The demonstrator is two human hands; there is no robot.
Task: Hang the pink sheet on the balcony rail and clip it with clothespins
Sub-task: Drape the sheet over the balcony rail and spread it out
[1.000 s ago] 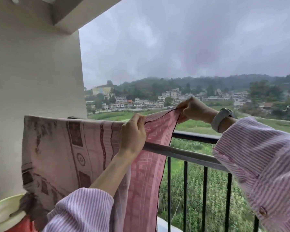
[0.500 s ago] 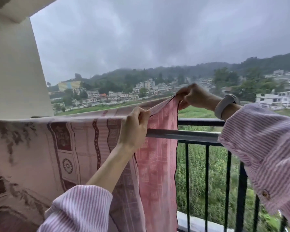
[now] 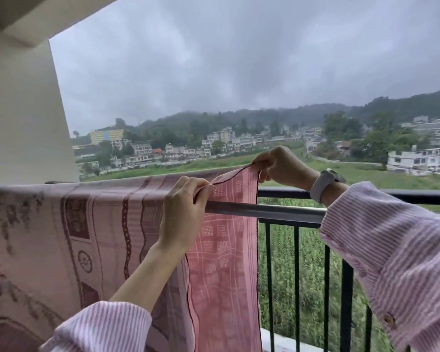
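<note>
Currently the pink sheet is draped over the balcony rail, and this stage of the task appears largely complete. Most of the fabric hangs down on the near side, spreading away to the outer side of the left hand and below its wrist. A narrower panel with a checked pattern hangs between the two hands, its side edge falling just below the right hand.

The left hand grips the top fold of the sheet, fingers curled over it directly above the rail. The right hand pinches the upper corner of the sheet and holds it raised above and slightly beyond the rail, so this corner is not yet laid flat. A watch sits on the right wrist, and both arms wear striped sleeves.

Remaining work, as judged from this view:
1. Lower the raised corner onto the rail and level the top edge.
2. Fetch clothespins. None are visible in the frame, and neither hand holds one.
3. Clip the sheet along the rail.

The far side of the rail is hidden by the fabric, so how much of the sheet hangs over it cannot be confirmed. The bare rail runs on past the right hand.
</note>
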